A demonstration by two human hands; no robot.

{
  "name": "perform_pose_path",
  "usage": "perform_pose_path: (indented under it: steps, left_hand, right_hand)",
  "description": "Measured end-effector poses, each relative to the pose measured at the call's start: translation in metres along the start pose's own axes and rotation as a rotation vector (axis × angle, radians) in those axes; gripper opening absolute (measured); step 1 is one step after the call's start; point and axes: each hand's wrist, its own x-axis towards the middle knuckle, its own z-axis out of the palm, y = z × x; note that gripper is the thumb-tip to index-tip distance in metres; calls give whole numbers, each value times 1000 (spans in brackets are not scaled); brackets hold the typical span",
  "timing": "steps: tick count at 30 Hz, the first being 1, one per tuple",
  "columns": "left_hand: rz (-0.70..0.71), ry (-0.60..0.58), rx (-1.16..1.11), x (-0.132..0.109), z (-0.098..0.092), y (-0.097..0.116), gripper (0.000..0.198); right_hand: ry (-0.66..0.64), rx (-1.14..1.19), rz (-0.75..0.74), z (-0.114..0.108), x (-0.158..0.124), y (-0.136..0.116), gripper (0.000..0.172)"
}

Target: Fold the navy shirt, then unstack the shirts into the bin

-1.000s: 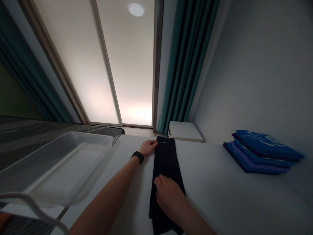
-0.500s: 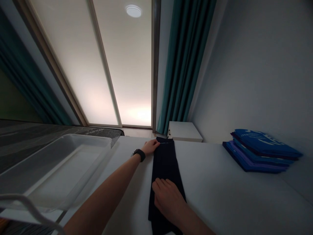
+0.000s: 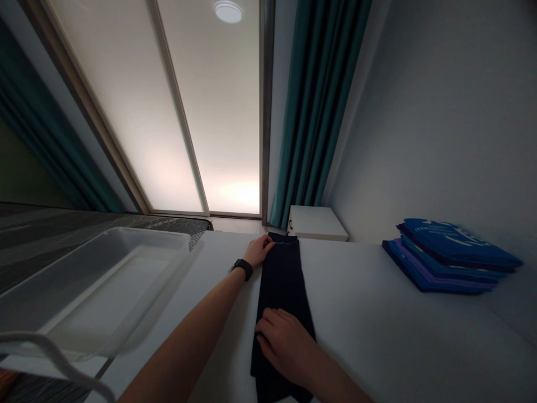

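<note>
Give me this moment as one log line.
left hand: pinching cloth, left edge, far end | right hand: gripping left edge, nearer | cloth: dark, on table | stack: folded, right | bin: left

Specimen: dark navy trousers (image 3: 285, 274), by outline; fabric plain, near-black in this light. Lying flat on the white bench (image 3: 356, 313), folded lengthwise into a long, narrow strip. Long axis runs away from the viewer; strip appears wider at the near end. Far end: straight, band-like, squared off near the bench's far edge, with a thin pale line across it just below the top. Right long edge fairly straight, slanting outward toward the viewer. Left edge steps near the bottom, where one layer ends and another extends beyond it; layers not flush there. Near end reaches the lower limit of view, with a small pale gap in its outline. Middle surface mostly smooth; fine creases not resolvable.
</note>
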Motion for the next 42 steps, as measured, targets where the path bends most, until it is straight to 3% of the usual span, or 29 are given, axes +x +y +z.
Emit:
perform_pose_path:
  steps: [6,15,19,23,26,29,35,38,42]
  left_hand:
    - [-15,70,-42,-4,-3,0,21]
    - [24,121,-103,-25,-11,1,27]
    - [127,90,-109,-44,-17,8,34]
    - [320,-46,-5,-68,-21,11,42]
    - [333,-129,112,-77,-21,9,45]
    - [329,-139,201,-78,-18,7,47]
    - [310,-128,249,-77,-16,9,50]
    - [318,-129,224,-83,-21,13,52]
    - [345,-154,197,-103,-32,20,56]
  right_hand:
    - [82,183,7,-8,1,13,21]
    - [217,66,72,-14,4,33,30]
    - [140,-37,36,-11,1,29,49]
    - [13,-49,18,-1,-2,27,59]
    - [-49,-37,22,3,-3,27,65]
    - [-69,-31,32,3,-3,26,69]
    - [-56,13,28,-5,-2,24,61]
    - [35,50,57,-9,0,32,48]
    - [144,8,151,-7,0,54,49]
